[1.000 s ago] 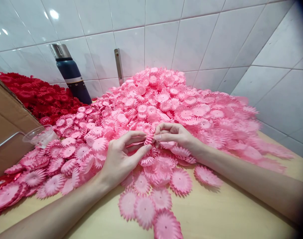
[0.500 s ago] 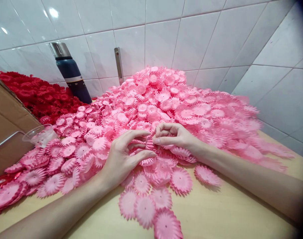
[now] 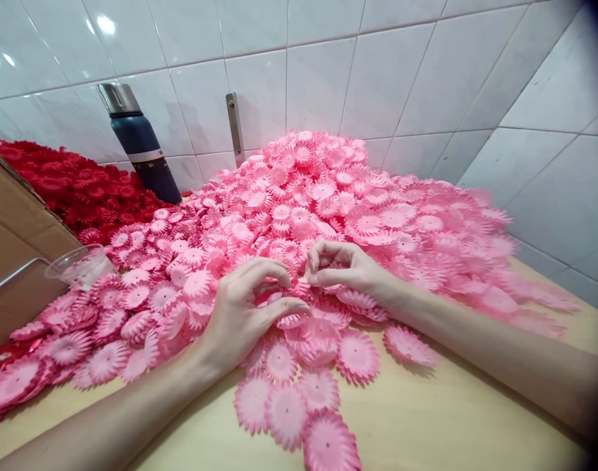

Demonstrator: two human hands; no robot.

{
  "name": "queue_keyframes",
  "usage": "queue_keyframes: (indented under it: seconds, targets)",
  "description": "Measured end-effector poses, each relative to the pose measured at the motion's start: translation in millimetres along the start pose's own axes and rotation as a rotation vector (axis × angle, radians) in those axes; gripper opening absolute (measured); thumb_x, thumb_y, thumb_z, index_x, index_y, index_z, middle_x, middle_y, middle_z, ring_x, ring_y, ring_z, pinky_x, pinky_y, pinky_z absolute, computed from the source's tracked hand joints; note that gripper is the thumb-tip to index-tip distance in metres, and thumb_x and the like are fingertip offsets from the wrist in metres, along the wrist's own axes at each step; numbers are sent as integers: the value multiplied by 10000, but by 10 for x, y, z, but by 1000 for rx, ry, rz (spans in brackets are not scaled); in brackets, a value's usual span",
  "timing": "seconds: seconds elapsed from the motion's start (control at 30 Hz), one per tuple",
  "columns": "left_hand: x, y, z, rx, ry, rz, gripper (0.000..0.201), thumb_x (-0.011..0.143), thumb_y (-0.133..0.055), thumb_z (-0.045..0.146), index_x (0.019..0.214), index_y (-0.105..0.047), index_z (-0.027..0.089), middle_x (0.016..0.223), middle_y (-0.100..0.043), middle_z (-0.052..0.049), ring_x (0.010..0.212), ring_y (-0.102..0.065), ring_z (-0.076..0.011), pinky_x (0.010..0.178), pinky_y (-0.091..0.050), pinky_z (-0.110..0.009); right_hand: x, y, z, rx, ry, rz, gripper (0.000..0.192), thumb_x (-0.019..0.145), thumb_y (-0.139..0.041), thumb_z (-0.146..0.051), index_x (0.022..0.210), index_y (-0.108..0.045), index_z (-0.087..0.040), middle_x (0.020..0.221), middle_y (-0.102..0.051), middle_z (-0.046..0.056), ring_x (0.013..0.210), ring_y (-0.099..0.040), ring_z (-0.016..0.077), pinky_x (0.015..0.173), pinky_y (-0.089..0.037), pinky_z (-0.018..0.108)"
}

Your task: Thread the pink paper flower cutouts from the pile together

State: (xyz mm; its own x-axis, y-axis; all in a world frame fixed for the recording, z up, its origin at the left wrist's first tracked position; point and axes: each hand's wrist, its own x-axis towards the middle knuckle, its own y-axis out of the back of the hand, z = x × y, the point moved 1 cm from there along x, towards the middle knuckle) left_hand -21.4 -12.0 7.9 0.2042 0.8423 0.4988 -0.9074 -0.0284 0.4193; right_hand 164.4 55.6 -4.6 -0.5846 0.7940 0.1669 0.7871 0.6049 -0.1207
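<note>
Small pink flower piece [image 3: 299,288] pinched between both hands, low on the front slope of the pink flower pile [image 3: 338,196]. Left hand [image 3: 240,311]: thumb and forefinger curled in, closed on the piece from the left; its fingers [image 3: 267,269] touch the pile beneath. Right hand [image 3: 345,268]: fingers [image 3: 323,252] bent tight, tips closed on the same piece from the right. Hands nearly touch at the tips.

Wooden worktop [image 3: 426,418] under the forearms; loose pink flowers [image 3: 289,405] lie nearer the body than the fingers. White tiled wall [image 3: 318,72] behind the pile.

Far left of the fingers: clear plastic cup [image 3: 80,265], contents unclear; cardboard box [image 3: 14,242]; red flower heap [image 3: 78,186]; dark blue flask [image 3: 139,147], upright against the wall.
</note>
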Motion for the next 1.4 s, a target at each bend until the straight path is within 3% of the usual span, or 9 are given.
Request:
queue_keyframes:
  seconds: [0.3,0.57,0.87,1.03,1.23,1.4]
  targets:
    - [-13,-5,5,-59,57,31,197,721,-798,240,811,-633,178,959,-663,-41,938,-655,-167,804,-589,-264,2,-16,-35,-102,-3,62,85,650,-708,-137,692,-739,-205,693,-682,-8,638,-594,112,639,-494,245]
    - [-10,-25,41,-144,124,112,221,706,-806,265,760,-613,171,847,-663,-20,850,-671,-151,730,-610,-233,-2,-40,-54,-57,-18,95,116,615,-678,-119,636,-727,-222,645,-665,-24,610,-565,109,615,-469,241]
    - [-15,10,37,53,-79,27,209,707,-808,217,867,-677,185,977,-715,-59,915,-681,-184,831,-587,-312,-26,-54,-52,-144,-20,22,159,694,-630,-172,711,-776,-234,757,-726,0,735,-619,148,716,-481,273]
    - [-5,8,57,72,-142,-8,238,696,-815,196,895,-686,177,987,-719,-60,907,-682,-177,838,-568,-307,-49,-84,-61,-209,14,-22,29,729,-732,-237,736,-730,-208,745,-693,5,699,-589,138,667,-464,265]
    - [0,10,61,111,-201,-28,175,729,-787,185,873,-688,180,990,-711,-63,942,-673,-182,836,-556,-307,-50,-92,-34,-265,27,13,249,626,-843,-235,791,-661,-196,772,-648,-13,715,-585,132,679,-472,257]
    - [0,14,31,96,-198,-25,335,725,-791,160,1036,-671,198,1029,-697,-54,969,-650,-168,869,-543,-301,-44,-61,5,-317,13,-59,159,729,-776,-317,753,-686,-188,734,-663,6,683,-587,141,647,-463,266]
